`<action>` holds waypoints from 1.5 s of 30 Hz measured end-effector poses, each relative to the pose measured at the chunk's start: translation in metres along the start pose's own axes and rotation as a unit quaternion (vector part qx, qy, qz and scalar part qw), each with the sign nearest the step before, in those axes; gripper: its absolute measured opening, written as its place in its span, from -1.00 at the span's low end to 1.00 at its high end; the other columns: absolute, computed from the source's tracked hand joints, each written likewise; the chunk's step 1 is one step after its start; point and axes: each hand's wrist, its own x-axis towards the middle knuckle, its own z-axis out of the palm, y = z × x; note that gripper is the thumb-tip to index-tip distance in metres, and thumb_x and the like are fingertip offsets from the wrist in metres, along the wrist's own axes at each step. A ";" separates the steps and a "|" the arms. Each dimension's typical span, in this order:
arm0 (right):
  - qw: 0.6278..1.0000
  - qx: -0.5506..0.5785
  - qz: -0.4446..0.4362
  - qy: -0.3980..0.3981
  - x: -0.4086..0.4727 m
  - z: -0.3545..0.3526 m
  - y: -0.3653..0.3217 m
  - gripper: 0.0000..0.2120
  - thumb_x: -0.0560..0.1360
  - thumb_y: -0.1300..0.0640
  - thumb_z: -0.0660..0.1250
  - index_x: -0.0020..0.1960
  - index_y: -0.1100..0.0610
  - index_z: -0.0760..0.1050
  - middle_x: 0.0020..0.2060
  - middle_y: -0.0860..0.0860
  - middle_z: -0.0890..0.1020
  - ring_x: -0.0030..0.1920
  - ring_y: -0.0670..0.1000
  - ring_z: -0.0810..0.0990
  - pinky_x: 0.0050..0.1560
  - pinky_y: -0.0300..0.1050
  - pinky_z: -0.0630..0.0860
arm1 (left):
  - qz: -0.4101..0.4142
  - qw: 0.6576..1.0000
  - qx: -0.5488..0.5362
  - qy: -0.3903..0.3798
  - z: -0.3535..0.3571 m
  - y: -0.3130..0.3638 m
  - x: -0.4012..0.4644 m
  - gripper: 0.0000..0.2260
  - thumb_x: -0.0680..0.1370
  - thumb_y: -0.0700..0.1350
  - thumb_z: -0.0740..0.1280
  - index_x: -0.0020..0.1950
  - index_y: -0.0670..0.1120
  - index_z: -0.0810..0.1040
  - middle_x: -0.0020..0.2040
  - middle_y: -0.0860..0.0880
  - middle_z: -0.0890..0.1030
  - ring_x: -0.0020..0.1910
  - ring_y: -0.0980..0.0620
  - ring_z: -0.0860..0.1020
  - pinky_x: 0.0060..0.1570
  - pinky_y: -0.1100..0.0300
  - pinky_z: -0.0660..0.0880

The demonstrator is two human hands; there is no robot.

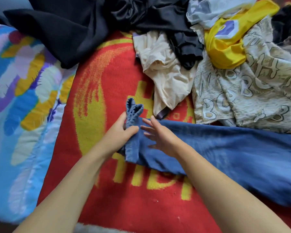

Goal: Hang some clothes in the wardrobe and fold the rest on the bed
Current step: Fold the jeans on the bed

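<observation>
Most of the work looks undone: 1 pair of blue jeans point(225, 148) lies stretched across the red blanket point(107, 207) on the bed, apparently just being laid out for folding. The left hand point(121, 130) has its grip clenched around the frayed hem end of the jeans, while the right hand point(160, 137) hovers released, fingers spread over the denim. Unfolded above lie roughly 6 more garments: 1 black garment point(57, 36), 1 cream top point(165, 76), 1 yellow piece point(225, 49), 1 letter-print fabric point(250, 96), others indistinct. No wardrobe is visible.
</observation>
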 end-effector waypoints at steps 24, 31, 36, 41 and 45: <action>0.721 -0.567 -0.176 0.358 -0.073 -0.097 0.088 -0.30 0.55 0.06 0.23 0.53 0.31 0.01 0.53 0.25 0.04 0.53 0.22 0.03 0.46 0.24 0.06 | -0.040 0.953 0.217 0.207 0.118 -0.108 0.013 -0.32 0.53 -0.14 0.38 0.55 -0.17 0.09 0.51 -0.21 0.16 0.48 -0.11 0.20 0.41 0.25 0.09; 0.737 -0.639 -0.077 0.205 -0.048 -0.113 0.102 -0.37 0.64 -0.05 0.04 0.57 0.11 -0.18 0.54 0.04 -0.25 0.55 0.03 -0.23 0.44 0.36 -0.10 | -0.164 0.965 0.100 0.180 0.104 -0.103 0.031 -0.60 0.54 -0.04 0.38 0.30 -0.17 0.39 0.17 -0.12 0.56 0.05 -0.01 0.53 0.04 0.16 0.42; 0.794 -0.586 -0.013 0.160 -0.039 -0.104 0.097 -0.37 0.64 -0.14 -0.03 0.57 0.03 -0.24 0.51 0.05 -0.37 0.51 0.00 -0.37 0.36 0.46 -0.22 | -0.100 0.989 0.041 0.104 0.112 -0.075 0.026 -0.78 0.56 -0.21 0.34 0.16 -0.01 0.45 -0.03 0.11 0.60 -0.13 0.27 0.61 -0.26 0.46 0.47; 0.968 -0.187 -0.067 0.151 -0.088 -0.118 0.071 -0.43 0.61 -0.15 0.12 0.56 -0.05 0.04 0.55 -0.01 0.08 0.54 -0.05 0.04 0.53 0.06 -0.03 | -0.005 0.993 0.065 0.097 0.144 -0.029 -0.005 -0.62 0.53 -0.33 0.33 0.31 -0.09 0.38 0.05 0.07 0.55 -0.07 0.31 0.53 -0.18 0.56 0.42; 0.989 0.033 -0.105 0.100 -0.132 -0.140 0.052 -0.41 0.55 -0.16 0.24 0.52 -0.10 0.14 0.39 -0.07 0.40 0.41 -0.06 0.36 0.41 0.01 0.32 | 0.043 0.996 0.072 -0.011 0.204 0.000 -0.024 -0.37 0.53 -0.28 0.36 0.52 -0.04 0.16 0.39 0.12 0.36 0.35 0.23 0.37 0.26 0.45 0.31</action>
